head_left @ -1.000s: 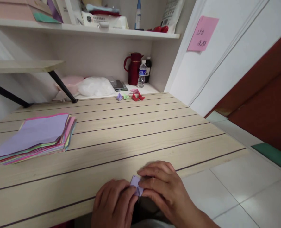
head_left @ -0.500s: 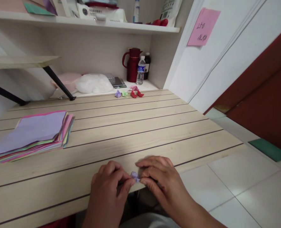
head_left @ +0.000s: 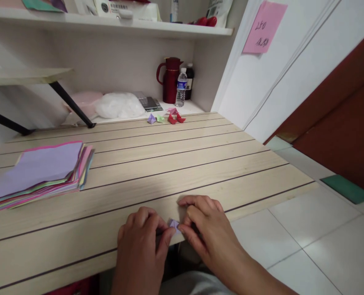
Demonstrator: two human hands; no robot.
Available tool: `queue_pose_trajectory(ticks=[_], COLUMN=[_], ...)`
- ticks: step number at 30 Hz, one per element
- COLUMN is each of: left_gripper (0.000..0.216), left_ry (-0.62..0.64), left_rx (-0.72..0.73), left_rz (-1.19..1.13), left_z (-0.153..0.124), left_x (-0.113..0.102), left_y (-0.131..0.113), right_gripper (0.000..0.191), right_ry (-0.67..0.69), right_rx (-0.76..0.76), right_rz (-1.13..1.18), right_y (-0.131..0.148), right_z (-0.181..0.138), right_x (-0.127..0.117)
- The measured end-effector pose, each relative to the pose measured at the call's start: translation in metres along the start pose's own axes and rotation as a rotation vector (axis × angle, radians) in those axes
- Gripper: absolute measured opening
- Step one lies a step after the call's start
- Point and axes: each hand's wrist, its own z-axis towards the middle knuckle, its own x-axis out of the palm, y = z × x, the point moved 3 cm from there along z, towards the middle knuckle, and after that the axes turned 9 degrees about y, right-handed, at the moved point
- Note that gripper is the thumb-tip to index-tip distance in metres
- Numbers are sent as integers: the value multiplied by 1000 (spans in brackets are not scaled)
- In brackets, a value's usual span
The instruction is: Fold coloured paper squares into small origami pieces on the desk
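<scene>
A small folded piece of purple paper is at the front edge of the wooden table. My left hand pinches its left side between thumb and forefinger. From the right, my right hand grips the other side with thumb and fingertips. The paper's top face looks like a small diamond with a crease down the middle; its lower part is hidden behind my fingers.
A stack of coloured paper sheets lies on the left. At the back sit small folded figures: purple, green, red and pink. Behind stand a red jug and a water bottle. A small raised shelf has black legs.
The purple paper now shows a flatter diamond face, where before its folds stood more apart. My fingers have shifted slightly around it. The view has tilted down a little.
</scene>
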Motion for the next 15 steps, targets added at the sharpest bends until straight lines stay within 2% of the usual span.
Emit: queue_pose_trajectory(ticks=[4, 10, 15], left_gripper=[16, 14, 14], left_ry=[24, 34, 70], left_rx=[10, -42, -72], left_rz=[67, 295, 351], left_z=[-1, 4, 2], left_x=[1, -7, -7], left_y=[1, -18, -20], right_gripper=[15, 9, 20], right_ry=[10, 42, 71], right_rx=[-8, 1, -73], right_rz=[14, -22, 56], right_y=[0, 5, -1], right_z=[1, -1, -3], right_x=[0, 3, 10])
